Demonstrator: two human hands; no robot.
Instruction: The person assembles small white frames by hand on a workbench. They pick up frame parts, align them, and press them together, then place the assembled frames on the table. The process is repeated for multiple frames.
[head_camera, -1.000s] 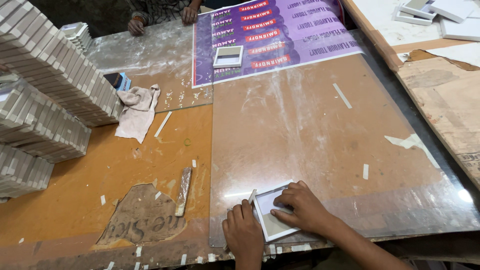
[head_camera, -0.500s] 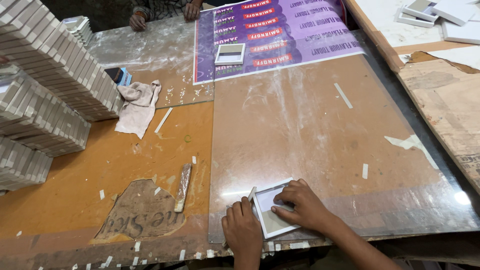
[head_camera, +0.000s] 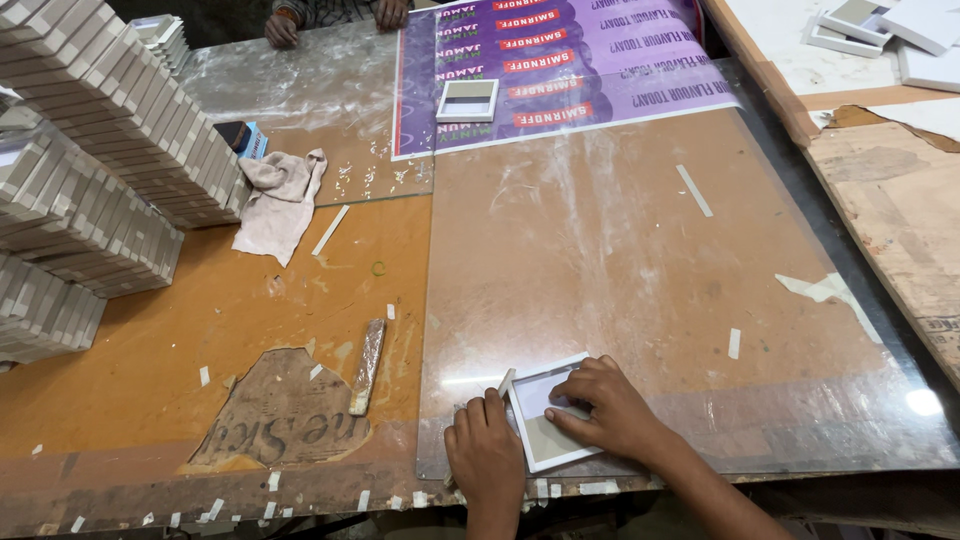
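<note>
Both hands press on a shallow white tray (head_camera: 548, 420) at the near edge of the worktop (head_camera: 300, 300): the left hand (head_camera: 487, 452) flat against its left rim, the right hand (head_camera: 610, 408) with fingers spread inside it, neither clenched; it lies on a scuffed clear sheet (head_camera: 650, 260) over orange board. Its long axis runs near to far, tilted slightly left; stacked trays (head_camera: 110, 130) stand far left, beside a cloth (head_camera: 280, 200).

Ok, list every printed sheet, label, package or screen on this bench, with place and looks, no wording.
Poster: far centre under the glass sheet, purple rectangle, red and white print.
Torn newsprint scrap: near left, stuck to the orange table, brownish.
Small package: far left beside the stacks, black and blue.
No screens.
</note>
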